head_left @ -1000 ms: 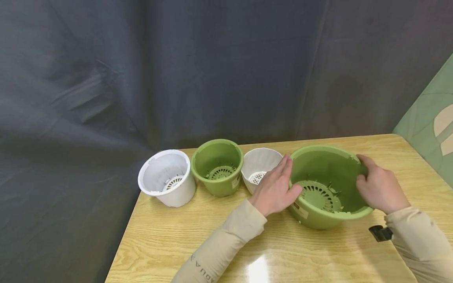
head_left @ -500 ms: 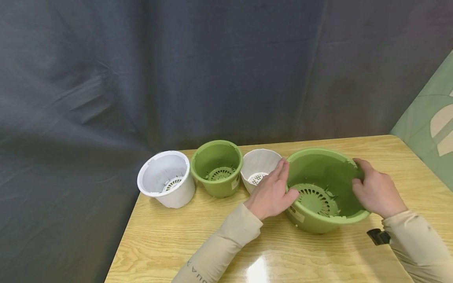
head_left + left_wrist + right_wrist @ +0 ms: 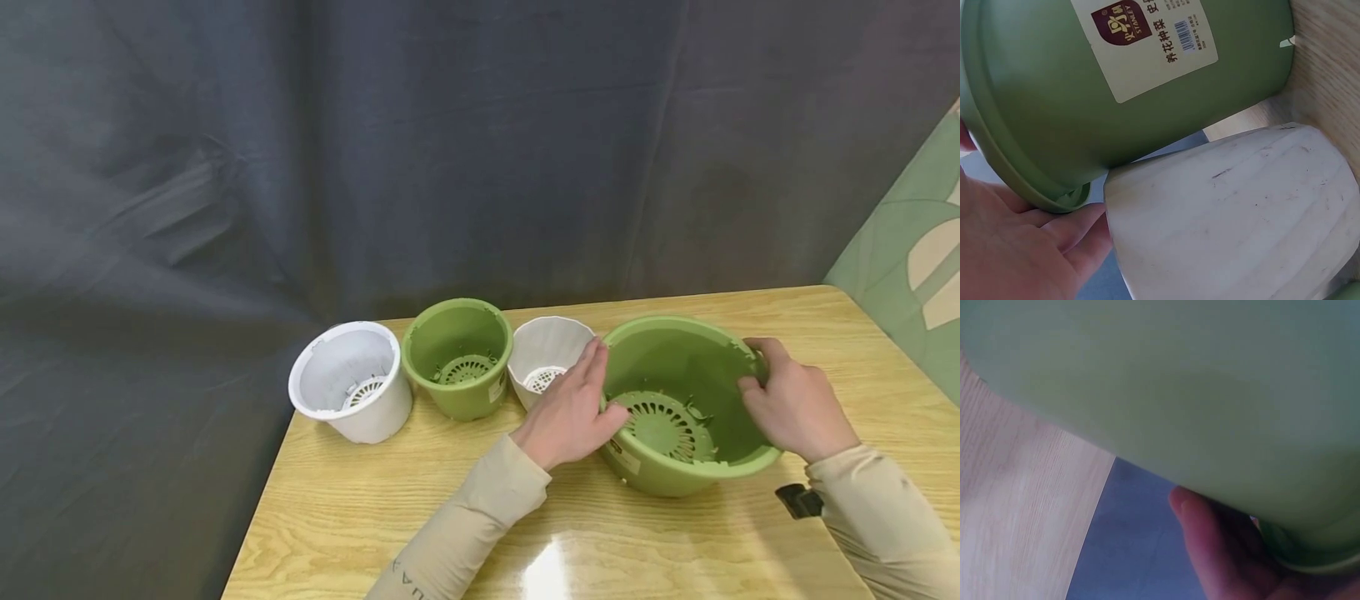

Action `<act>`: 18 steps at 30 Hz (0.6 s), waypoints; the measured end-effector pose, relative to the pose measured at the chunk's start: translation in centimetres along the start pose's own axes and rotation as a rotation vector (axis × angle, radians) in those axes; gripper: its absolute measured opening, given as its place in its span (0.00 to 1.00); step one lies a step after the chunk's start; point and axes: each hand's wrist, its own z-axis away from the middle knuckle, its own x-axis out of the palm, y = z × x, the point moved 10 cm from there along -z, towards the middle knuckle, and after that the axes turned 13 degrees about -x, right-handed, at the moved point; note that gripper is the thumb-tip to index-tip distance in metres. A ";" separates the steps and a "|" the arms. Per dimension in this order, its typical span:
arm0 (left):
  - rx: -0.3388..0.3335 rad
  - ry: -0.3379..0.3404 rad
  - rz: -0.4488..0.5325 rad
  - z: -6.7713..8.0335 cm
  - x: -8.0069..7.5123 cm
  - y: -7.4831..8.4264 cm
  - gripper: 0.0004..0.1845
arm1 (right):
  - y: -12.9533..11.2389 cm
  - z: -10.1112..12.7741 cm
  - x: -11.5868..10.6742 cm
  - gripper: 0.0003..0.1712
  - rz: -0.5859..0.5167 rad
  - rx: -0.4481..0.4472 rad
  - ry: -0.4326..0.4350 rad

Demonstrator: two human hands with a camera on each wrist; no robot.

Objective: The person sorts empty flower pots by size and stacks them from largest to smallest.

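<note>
A large green plastic flowerpot (image 3: 678, 354) with slots in its base stands at the right of a row. My right hand (image 3: 802, 408) grips its right rim, thumb inside and fingers outside; the right wrist view shows fingers (image 3: 1200, 534) against the outer wall. On the other side, my left hand (image 3: 566, 417) has its fingers straight between this pot and a faceted white flowerpot (image 3: 1229, 212). Its thumb lies over the green rim. In the left wrist view the fingers touch the underside of that rim, with fingertips at the white pot's edge. A label (image 3: 1166, 62) shows on the green wall.
A smaller green flowerpot (image 3: 461, 333) stands left of the faceted one, and a round white flowerpot (image 3: 375, 417) is at the row's left end. All stand on a wooden table (image 3: 360, 517). A dark curtain (image 3: 480, 150) hangs behind it.
The large green flowerpot has shifted slightly left, closer to the faceted white one, with both hands moving along with it. The other pots keep their places in the row.
</note>
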 end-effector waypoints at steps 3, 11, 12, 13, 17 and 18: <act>0.006 0.010 0.000 0.1 0.0 0.0 0.41 | 0.0 0.0 0.0 0.29 0.002 -0.004 0.004; 0.015 0.012 0.005 0.1 0.0 0.0 0.41 | -0.1 -0.1 -0.2 0.29 0.006 -0.012 0.009; 0.016 0.011 0.005 0.1 0.0 0.0 0.41 | -0.1 -0.1 -0.1 0.29 0.006 -0.011 0.008; 0.017 0.013 0.004 0.1 0.0 0.0 0.41 | -0.1 -0.1 -0.1 0.29 0.006 -0.010 0.006; 0.020 0.014 -0.001 0.1 0.0 0.1 0.40 | -0.2 -0.1 0.0 0.29 0.007 -0.001 -0.004; 0.019 0.010 0.002 0.1 0.0 0.0 0.40 | -0.2 -0.1 0.0 0.29 0.007 0.001 -0.006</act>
